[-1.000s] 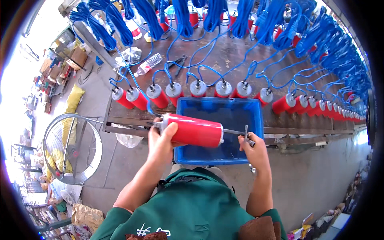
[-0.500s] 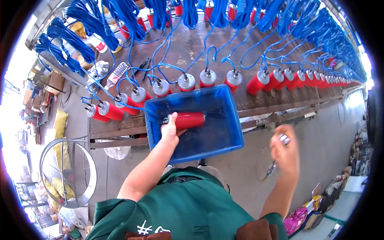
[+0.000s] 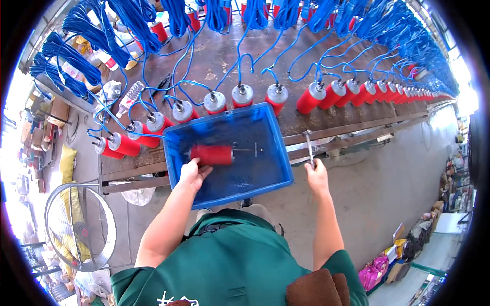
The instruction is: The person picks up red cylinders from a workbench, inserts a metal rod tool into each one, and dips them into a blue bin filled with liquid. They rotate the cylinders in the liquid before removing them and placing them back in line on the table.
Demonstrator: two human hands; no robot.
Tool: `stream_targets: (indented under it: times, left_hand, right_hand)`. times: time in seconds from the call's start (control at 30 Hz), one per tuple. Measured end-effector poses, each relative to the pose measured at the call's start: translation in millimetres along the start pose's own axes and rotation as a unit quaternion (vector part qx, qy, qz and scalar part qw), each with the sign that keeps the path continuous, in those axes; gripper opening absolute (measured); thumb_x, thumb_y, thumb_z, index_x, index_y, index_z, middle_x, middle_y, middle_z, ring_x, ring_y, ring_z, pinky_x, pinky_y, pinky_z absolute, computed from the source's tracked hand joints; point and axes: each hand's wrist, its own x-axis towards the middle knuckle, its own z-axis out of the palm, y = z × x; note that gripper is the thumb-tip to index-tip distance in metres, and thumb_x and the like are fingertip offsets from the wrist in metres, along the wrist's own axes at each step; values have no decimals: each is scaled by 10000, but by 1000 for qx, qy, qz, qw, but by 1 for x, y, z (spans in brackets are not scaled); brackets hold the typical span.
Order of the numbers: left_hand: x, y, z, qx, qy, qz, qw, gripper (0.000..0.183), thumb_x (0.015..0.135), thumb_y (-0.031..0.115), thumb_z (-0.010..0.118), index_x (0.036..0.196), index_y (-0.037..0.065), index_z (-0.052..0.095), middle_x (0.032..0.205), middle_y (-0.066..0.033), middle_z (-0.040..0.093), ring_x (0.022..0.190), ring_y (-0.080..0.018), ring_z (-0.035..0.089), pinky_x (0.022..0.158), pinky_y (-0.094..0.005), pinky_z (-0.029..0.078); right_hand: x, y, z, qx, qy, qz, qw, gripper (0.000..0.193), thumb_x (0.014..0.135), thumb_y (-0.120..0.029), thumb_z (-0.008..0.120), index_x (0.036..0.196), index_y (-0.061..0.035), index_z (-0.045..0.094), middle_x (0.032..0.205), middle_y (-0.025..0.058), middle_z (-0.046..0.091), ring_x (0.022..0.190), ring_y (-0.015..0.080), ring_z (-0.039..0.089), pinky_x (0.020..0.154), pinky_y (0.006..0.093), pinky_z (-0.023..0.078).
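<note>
My left hand (image 3: 192,175) grips the lower left side of a red cylinder (image 3: 212,154), slightly blurred, which lies sideways within the rim of a blue plastic tub (image 3: 240,196). A thin metal rod with a short crosspiece (image 3: 249,150) shows beside the cylinder's right end; whether it is joined to it I cannot tell. The tub's inside looks dark and shiny. In my right hand (image 3: 317,176) a silver wrench (image 3: 309,145) stands upright, its head pointing away from me, right of the tub. Blue cable (image 3: 153,134) runs to the tub's left rim.
Red cylinders with grey metal tops (image 3: 311,98) line the brown table's (image 3: 214,66) near edge, wired to coiled blue cables (image 3: 176,15). A clear bottle (image 3: 131,97) lies at the left of the table. A round metal fan frame (image 3: 108,224) stands at the left.
My right hand has come inward and up, and the wrench now points away from me. The red cylinder has shifted within the tub, with my left hand lower on it; the rod now shows.
</note>
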Motion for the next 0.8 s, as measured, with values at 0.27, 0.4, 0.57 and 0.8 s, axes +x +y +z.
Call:
stream_targets:
  times: [0.27,0.4,0.57,0.8]
  left_hand:
    - [-71,4,13,49,-48,20,997,663,1066,115,556,1662,20,282,1556,-236,482,1377,-435,545,1078,-605,561]
    - [-98,8,14,272,-89,80,955,616,1086,174,579,1656,22,400,1657,-219,432,1506,-352,464,1099,-549,516]
    - [-87,4,-1,441,-170,195,859,558,1090,192,591,1585,-46,490,1759,-250,289,1634,-281,291,1276,-340,283]
    - [-91,5,-2,512,-185,219,810,555,1087,216,609,1557,-61,511,1704,-308,362,1628,-339,315,1297,-382,269]
  right_hand:
    - [87,-23,41,-81,17,-157,984,537,931,-111,704,1454,-35,609,1332,274,703,1228,441,676,1073,478,534]
    - [96,-34,62,-244,-62,-229,940,560,940,-93,728,1483,-63,595,1367,222,655,1240,411,634,1097,482,524]
    - [86,-33,70,-216,-52,-213,952,644,916,-77,751,1526,-95,543,1429,197,595,1232,407,629,1084,496,529]
    - [55,-8,57,-15,-4,-55,998,530,934,-120,745,1444,-46,624,1380,183,679,1207,337,692,1075,429,542]
